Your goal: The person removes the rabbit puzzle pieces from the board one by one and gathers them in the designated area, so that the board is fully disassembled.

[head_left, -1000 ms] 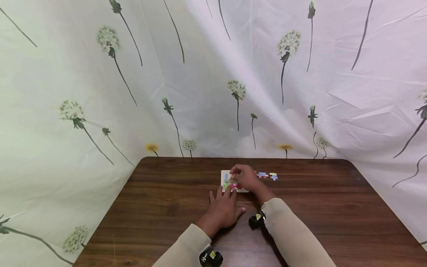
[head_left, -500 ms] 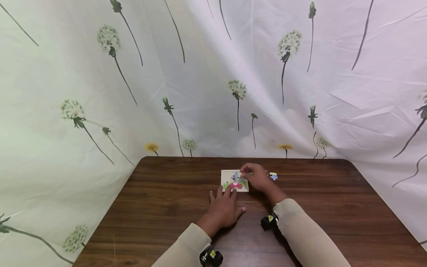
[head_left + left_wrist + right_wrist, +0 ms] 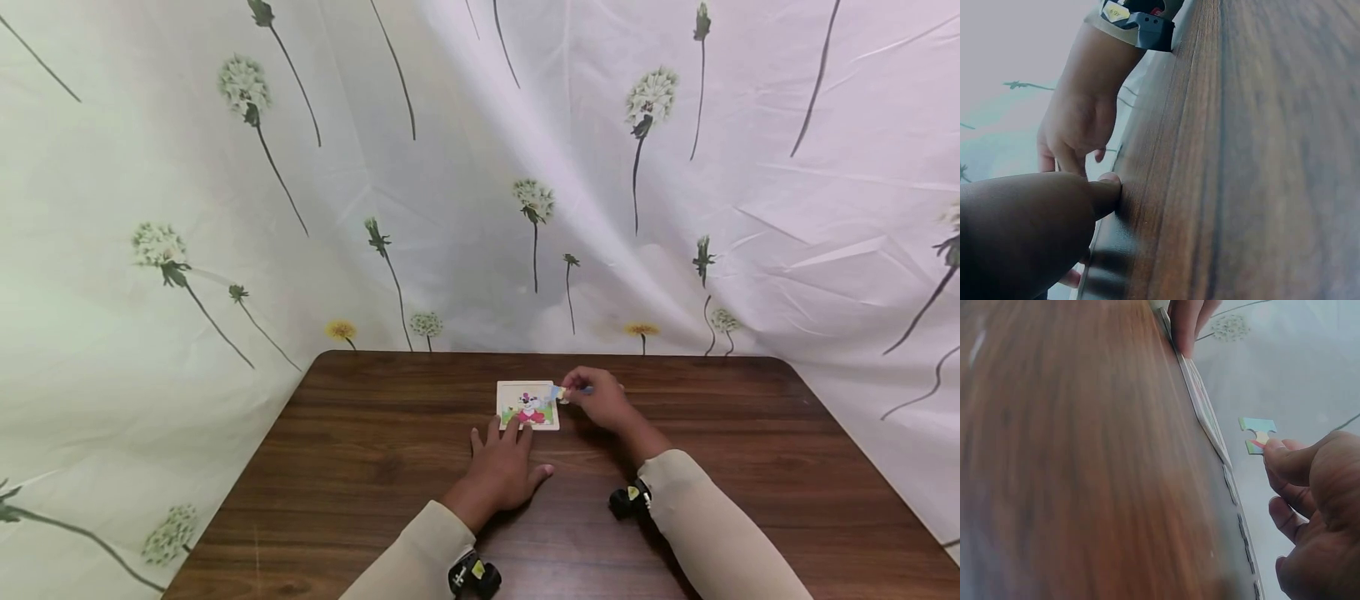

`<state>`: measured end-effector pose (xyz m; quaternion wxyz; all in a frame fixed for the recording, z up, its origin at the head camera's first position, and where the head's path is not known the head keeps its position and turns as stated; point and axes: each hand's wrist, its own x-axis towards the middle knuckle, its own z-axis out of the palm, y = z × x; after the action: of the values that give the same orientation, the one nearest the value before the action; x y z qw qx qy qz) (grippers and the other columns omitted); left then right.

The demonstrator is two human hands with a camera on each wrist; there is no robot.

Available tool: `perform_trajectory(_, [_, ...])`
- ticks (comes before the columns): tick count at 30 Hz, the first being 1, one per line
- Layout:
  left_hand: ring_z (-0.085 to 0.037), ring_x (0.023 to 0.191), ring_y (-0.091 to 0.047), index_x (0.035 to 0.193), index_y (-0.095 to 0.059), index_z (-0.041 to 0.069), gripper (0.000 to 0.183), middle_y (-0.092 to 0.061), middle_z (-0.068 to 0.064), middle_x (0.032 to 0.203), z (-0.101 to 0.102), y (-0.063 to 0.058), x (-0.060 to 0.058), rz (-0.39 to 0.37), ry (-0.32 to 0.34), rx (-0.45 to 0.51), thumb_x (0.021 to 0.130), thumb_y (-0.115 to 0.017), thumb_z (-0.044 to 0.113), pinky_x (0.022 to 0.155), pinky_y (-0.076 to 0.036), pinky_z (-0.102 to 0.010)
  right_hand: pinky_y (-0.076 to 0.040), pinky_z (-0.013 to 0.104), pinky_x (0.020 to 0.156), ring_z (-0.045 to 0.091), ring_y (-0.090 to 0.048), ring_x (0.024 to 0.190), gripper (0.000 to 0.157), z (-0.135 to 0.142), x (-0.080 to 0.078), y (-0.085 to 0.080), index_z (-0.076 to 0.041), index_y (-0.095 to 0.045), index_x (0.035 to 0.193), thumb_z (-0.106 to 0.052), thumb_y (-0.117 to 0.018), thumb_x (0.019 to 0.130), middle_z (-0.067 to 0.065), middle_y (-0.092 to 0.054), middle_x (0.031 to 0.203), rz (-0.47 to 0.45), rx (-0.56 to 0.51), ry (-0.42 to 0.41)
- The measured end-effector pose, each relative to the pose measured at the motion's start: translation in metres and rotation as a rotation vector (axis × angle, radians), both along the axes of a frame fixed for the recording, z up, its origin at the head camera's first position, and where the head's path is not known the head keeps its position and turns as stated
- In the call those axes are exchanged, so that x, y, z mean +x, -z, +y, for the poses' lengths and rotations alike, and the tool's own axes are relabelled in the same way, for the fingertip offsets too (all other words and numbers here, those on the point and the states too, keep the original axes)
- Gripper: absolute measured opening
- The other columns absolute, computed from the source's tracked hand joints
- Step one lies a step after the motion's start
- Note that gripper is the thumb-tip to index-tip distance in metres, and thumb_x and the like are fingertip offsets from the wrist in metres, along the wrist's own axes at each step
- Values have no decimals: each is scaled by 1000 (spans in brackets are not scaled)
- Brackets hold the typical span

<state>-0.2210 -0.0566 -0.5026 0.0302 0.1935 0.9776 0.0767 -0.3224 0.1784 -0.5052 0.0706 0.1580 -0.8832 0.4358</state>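
Observation:
A small jigsaw puzzle in a pale square frame (image 3: 556, 423) lies near the table's far edge, showing a cartoon animal in pink. My left hand (image 3: 501, 471) lies spread on the table, its fingertips on the frame's near edge. To the frame's right, my right hand (image 3: 602, 400) pinches a light blue puzzle piece (image 3: 1259, 424) between thumb and fingertips, its other fingers loosely bent. In the right wrist view this piece hangs raised above the tabletop. Along the top of the puzzle, a pale strip of the frame's base shows. The left wrist view shows my left thumb (image 3: 1109, 182) on the wood.
Several loose puzzle pieces (image 3: 1245, 544) lie flat beyond the frame's right side, mostly hidden by my right hand in the head view. The brown wooden table (image 3: 337, 467) ends at a hanging white cloth (image 3: 465, 275) printed with dandelions.
My right hand has moved right from over the puzzle to beside the frame, carrying the blue piece. More of the picture shows now. My left hand has stayed put.

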Motion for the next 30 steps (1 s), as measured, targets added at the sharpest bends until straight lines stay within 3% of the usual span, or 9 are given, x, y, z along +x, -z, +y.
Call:
perform_trajectory(9, [-48, 160, -35, 164, -50, 11, 82, -43, -14, 171, -1, 0, 1, 4, -4, 4, 106, -55, 69, 121, -31, -81, -51, 36, 85, 19, -66, 94, 9, 10, 3, -1, -3, -74, 103, -11, -78, 101, 5, -76, 95, 13, 27, -12])
perform_trajectory(15, [-44, 165, -27, 168, -44, 14, 83, -36, -10, 177, 1, -3, 5, -38, -33, -16, 107, -50, 70, 119, -23, -89, -52, 36, 86, 17, -65, 92, 10, 13, 5, -2, -1, -74, 104, -10, -78, 101, 5, -76, 95, -6, 36, -14])
perform_trajectory(19, [-43, 169, -21, 171, -39, 16, 83, -30, -9, 180, 2, -3, 6, -75, -45, -29, 108, -46, 71, 120, -20, -89, -52, 43, 92, 16, -67, 93, 7, 13, 5, -2, -4, -75, 102, -8, -79, 99, 4, -75, 94, -6, 53, -5])
perform_trajectory(22, [-42, 170, -17, 172, -37, 17, 85, -27, -8, 182, 2, -2, 6, -93, -56, -36, 108, -43, 73, 120, -18, -89, -45, 52, 101, 16, -68, 94, 6, 14, 6, -1, -7, -76, 103, -9, -80, 99, 3, -76, 94, -15, 68, -1])
perform_trajectory(28, [-48, 171, -9, 174, -33, 21, 95, -23, -5, 184, 2, -4, 7, -131, -62, -5, 103, -41, 83, 121, -11, -90, -43, 59, 104, 18, -71, 95, 4, 17, 8, -2, -7, -76, 100, -4, -78, 98, 5, -76, 94, -23, 88, -17])
perform_trajectory(30, [-50, 170, -9, 174, -33, 21, 97, -23, -5, 184, 1, -6, 8, -137, -62, 1, 101, -43, 84, 120, -11, -91, -37, 62, 106, 19, -70, 94, 5, 18, 9, -2, -8, -76, 98, -4, -78, 98, 4, -76, 92, -30, 85, -16])
